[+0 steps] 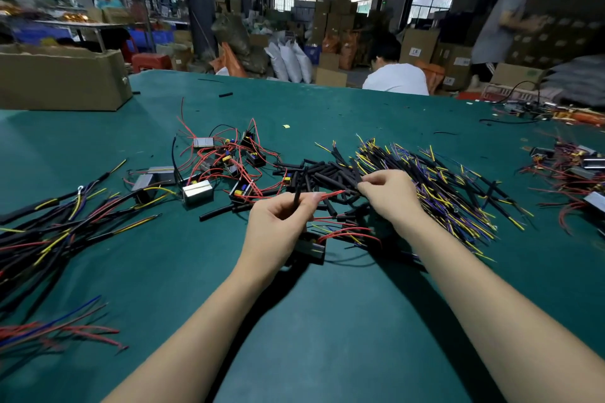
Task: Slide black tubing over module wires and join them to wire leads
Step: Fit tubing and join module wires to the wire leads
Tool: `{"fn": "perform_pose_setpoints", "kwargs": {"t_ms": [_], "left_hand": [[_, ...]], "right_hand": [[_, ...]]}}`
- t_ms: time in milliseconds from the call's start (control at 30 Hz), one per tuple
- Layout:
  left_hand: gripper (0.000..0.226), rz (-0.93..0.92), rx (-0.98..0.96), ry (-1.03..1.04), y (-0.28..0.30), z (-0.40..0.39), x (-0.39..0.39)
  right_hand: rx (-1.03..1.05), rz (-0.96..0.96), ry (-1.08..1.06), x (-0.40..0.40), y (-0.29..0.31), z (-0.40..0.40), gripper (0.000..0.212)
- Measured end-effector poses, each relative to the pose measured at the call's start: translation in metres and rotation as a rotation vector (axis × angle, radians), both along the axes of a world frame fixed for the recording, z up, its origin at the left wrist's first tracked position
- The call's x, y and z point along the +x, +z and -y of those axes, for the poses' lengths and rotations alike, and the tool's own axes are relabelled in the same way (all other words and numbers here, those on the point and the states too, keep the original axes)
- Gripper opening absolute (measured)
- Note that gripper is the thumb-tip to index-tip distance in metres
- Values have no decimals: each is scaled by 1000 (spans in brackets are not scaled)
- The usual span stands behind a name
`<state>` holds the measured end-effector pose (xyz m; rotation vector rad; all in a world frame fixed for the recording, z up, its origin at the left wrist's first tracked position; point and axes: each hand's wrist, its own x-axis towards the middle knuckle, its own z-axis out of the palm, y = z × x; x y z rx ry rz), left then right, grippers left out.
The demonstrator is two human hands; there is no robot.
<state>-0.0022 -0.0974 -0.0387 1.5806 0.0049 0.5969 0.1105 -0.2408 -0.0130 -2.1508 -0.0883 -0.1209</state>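
Over the green table (327,321), the left hand (278,222) pinches red wires (330,195) and a black tube (297,198). At two o'clock, the right hand (388,193) pinches tubing from the pile (324,175); the module (311,249) lies below.

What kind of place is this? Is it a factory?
Probably a small factory workshop. Piles of wire leads and small modules cover a big green worktable, and stacked cardboard boxes fill the back.
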Motion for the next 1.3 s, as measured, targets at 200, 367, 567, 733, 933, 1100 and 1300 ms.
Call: {"fn": "perform_pose_setpoints", "kwargs": {"t_ms": [200,367,567,733,933,1100,1300], "left_hand": [[12,7,-6,38,0,4,1],[10,11,29,52,-1,4,-1],[11,-4,46,51,-1,3,-1],[13,6,59,50,-2,3,0],[11,-1,77,66,-3,3,1],[13,-7,118,-6,-2,4,-1],[20,-12,102,-32,0,2,-1]], "right_hand": [[939,-237,228,-66,-3,19,16],[1022,-238,215,-75,-4,14,10],[923,-243,216,-77,-10,9,11],[935,-264,228,-77,-10,9,10],[864,-245,231,-76,-13,6,2],[720,-84,284,-78,-11,7,6],[620,0,355,-82,-11,3,6]]}}
